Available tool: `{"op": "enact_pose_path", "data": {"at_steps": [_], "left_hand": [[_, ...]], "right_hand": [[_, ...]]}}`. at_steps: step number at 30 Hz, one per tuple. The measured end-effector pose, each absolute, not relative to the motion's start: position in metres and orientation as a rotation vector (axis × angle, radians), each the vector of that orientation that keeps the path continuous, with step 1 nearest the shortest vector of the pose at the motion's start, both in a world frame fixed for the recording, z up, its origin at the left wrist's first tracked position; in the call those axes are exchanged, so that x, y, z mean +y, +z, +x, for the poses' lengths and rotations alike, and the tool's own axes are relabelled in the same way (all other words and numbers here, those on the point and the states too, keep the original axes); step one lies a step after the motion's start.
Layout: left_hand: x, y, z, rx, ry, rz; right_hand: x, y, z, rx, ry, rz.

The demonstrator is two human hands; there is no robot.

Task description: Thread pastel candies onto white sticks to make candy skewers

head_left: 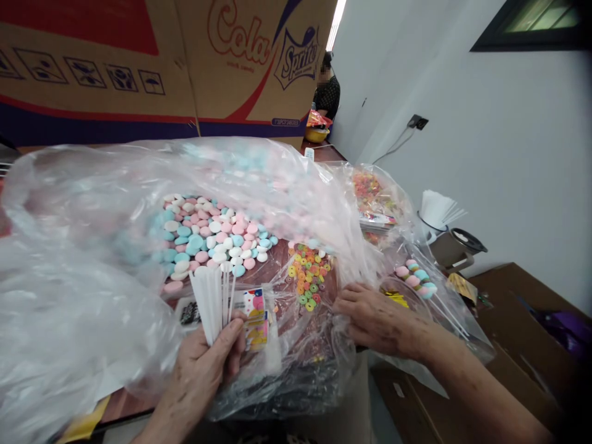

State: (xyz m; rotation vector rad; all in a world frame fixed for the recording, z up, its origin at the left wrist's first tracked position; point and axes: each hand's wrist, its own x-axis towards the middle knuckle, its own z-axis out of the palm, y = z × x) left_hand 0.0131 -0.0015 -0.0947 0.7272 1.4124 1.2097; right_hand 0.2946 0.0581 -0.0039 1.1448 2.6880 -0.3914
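Observation:
My left hand (208, 364) is closed round a fanned bundle of white lollipop sticks (208, 302), their tips pointing up and away from me. Just past them lies a heap of pink, blue and white marshmallows (222, 237) inside a large clear plastic bag (87, 191). Small printed cards (256, 320) lie under film beside the sticks. My right hand (370, 317) has its fingers curled down on crumpled clear plastic at the bag's right side; their tips are partly hidden. Left of it are ring-shaped gummy candies (309, 274). Skewered marshmallows (416, 277) lie to its right.
A large cardboard carton (185, 74) stands behind the bag. At the right are another candy bag (374, 191), a cup of white sticks (437, 213), a brown jug (456, 246) and cardboard boxes (504, 327). A person (327, 92) sits farther back.

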Motion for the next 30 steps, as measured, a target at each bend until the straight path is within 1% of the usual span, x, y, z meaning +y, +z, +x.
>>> {"op": "enact_pose_path", "data": {"at_steps": [4,6,11,14,16,18,19,22,24,27,30], "left_hand": [[-0.001,-0.096,0.012,1.411,1.157,0.739],[0.000,-0.098,0.013,1.425,1.169,0.719],[0.001,-0.094,0.016,1.413,1.193,0.679],[0.001,-0.087,0.017,1.381,1.231,0.639],[0.000,-0.084,0.018,1.369,1.230,0.634],[-0.001,-0.086,0.017,1.353,1.225,0.634],[-0.001,-0.088,0.017,1.345,1.227,0.635],[-0.002,-0.097,0.014,1.317,1.197,0.701],[-0.002,-0.104,0.011,1.296,1.137,0.791],[-0.002,-0.109,0.008,1.285,1.095,0.854],[-0.003,-0.109,0.008,1.286,1.117,0.837]], "right_hand": [[0.057,0.006,0.275,2.812,-0.592,1.118],[0.058,-0.001,0.262,2.800,-0.554,1.097],[0.066,-0.030,0.248,2.636,-0.284,1.064],[0.070,-0.034,0.252,2.619,-0.253,1.230],[0.071,-0.029,0.248,2.686,-0.311,1.411],[0.069,-0.023,0.233,2.821,-0.474,1.573],[0.066,-0.021,0.223,2.900,-0.612,1.627],[0.057,-0.018,0.184,3.030,-1.171,1.651],[0.054,-0.022,0.160,3.044,-1.449,1.609],[0.054,-0.031,0.138,3.023,-1.611,1.632],[0.054,-0.037,0.131,2.855,-1.685,1.833]]}}
